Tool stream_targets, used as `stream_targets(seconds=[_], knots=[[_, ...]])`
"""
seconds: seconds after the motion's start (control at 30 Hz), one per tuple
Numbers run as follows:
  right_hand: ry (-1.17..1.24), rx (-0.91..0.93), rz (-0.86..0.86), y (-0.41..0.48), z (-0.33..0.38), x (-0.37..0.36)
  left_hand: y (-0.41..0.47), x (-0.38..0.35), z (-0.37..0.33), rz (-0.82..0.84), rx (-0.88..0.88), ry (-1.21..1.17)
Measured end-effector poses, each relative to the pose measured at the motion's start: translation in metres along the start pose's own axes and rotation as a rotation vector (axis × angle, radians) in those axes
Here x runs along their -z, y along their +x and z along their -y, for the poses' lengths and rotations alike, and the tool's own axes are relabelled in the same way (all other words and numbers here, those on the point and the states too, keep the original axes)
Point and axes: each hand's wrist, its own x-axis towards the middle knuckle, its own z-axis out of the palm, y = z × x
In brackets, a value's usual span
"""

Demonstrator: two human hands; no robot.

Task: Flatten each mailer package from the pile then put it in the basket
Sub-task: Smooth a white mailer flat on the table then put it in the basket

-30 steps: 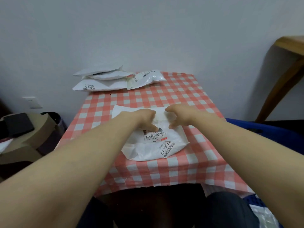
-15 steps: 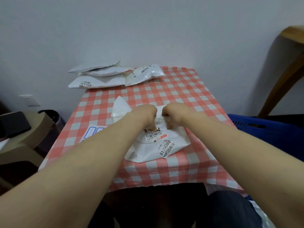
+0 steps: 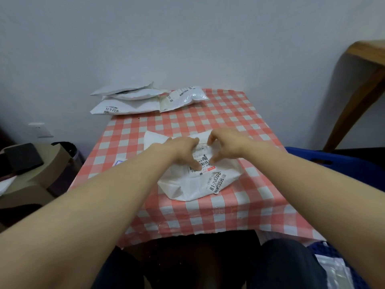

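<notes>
A crumpled white mailer (image 3: 193,184) with barcode labels lies in the middle of the red-checked table (image 3: 239,115). My left hand (image 3: 184,150) rests on its far part, fingers curled, thumb pressing on the label. My right hand (image 3: 226,146) sits just right of it, with fingers and thumb curved in a claw round a raised fold of the same mailer. The pile of white mailers (image 3: 129,102) lies at the table's far left corner against the wall. Beside the table on the right stands the blue basket (image 3: 337,163).
A wooden table leg (image 3: 358,97) leans at the far right behind the basket. Left of the table stand a tan stool (image 3: 27,184) with a dark object on it and a dark bin (image 3: 66,153). My knees are under the near table edge.
My right hand's fingers have spread from a tight fist into a claw over the mailer. The mailer's far left flap, lifted half a second ago, lies lower again.
</notes>
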Motion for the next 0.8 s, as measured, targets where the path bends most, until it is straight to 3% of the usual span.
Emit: stream_targets(seconds=[0.13,0.23,0.63,0.7,0.8], knots=[[0.009,-0.010,0.270,-0.009,-0.005,-0.001,0.000,-0.013,0.001,0.119,0.015,0.075],[-0.031,0.007,0.365,-0.015,-0.009,-0.004,0.001,-0.017,-0.001,0.123,0.013,0.110],[-0.284,0.056,-0.076,-0.005,0.003,-0.011,-0.008,-0.006,0.001,-0.236,-0.046,0.186],[-0.209,0.051,-0.077,-0.006,0.006,-0.002,-0.016,0.000,0.013,-0.281,-0.053,0.171],[-0.044,0.094,-0.032,-0.009,0.013,0.002,-0.031,0.006,0.026,-0.224,-0.031,0.115]])
